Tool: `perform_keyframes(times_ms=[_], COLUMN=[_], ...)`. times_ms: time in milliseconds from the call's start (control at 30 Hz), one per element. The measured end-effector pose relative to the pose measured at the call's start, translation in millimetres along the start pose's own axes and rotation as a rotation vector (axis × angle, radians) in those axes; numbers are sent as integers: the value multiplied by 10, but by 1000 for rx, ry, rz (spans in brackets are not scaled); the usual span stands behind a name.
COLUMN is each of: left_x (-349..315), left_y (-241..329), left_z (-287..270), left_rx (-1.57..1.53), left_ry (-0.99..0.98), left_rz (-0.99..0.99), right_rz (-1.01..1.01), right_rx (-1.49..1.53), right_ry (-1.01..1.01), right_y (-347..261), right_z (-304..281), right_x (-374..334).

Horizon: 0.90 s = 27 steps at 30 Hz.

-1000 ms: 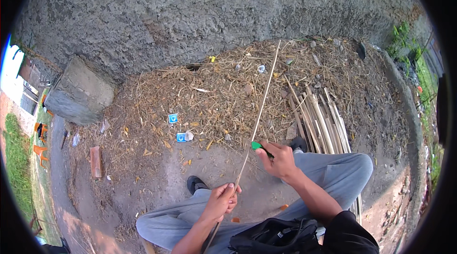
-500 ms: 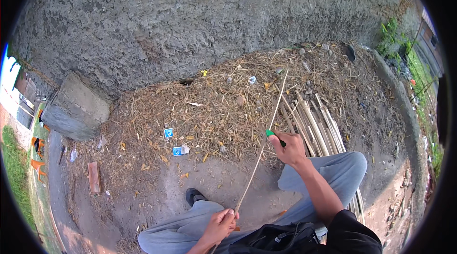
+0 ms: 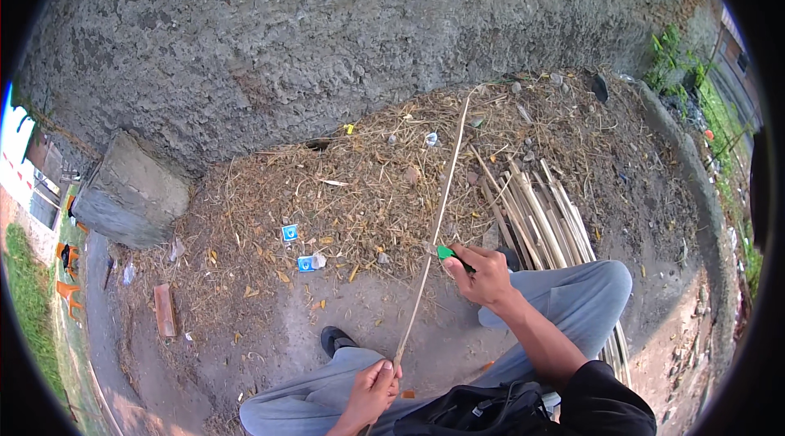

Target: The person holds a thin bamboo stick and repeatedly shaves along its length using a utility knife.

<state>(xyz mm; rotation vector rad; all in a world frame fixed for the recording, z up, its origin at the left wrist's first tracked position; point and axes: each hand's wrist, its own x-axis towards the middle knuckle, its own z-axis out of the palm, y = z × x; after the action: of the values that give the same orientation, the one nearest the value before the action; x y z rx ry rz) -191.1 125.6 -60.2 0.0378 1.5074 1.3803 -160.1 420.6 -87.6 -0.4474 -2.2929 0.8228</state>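
Observation:
A long, thin bamboo strip [image 3: 446,191] slants up and away from my lap toward the foot of the wall. Its near part is pinched in my left hand [image 3: 375,389], which rests low between my legs. Closed around a green-and-black cutter [image 3: 446,253] is my right hand [image 3: 481,274], beside the middle of the strip. The cutter's front end meets the strip or lies right next to it; its blade is too small to make out clearly. To the right, a bundle of split bamboo strips [image 3: 544,219] lies on the ground and passes under my right leg.
A rough grey wall [image 3: 327,43] rises in front. A concrete block [image 3: 139,191] stands at the left, with a reddish brick [image 3: 164,310] nearby. Dry stalks, leaves and two blue packets [image 3: 306,263] litter the ground. A low concrete curb [image 3: 683,150] runs along the right.
My right hand and the cutter have slid nearer to me and slightly left along the strip. The strip's far end has swung left and upward. My left hand keeps its hold, shifted slightly left.

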Motion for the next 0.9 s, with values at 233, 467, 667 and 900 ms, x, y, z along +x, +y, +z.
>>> perform_keyframes(times_ms=[233,467,667,900], left_x=[-330,-676,-833,-1001], left_y=[-235,-387,-281,-368], left_z=[60,-59,-128,-85], left_rx=[729,343,332,465], left_ry=[216,195,172,263], left_rz=[578,90,44,130], right_rz=[65,146,280,189], right_rx=[-136,-178,-189,-187], right_ry=[-28,57,55,39], right_y=[58,422,495,516], right_z=[102,131,150,203], right_x=[85,308,224,184])
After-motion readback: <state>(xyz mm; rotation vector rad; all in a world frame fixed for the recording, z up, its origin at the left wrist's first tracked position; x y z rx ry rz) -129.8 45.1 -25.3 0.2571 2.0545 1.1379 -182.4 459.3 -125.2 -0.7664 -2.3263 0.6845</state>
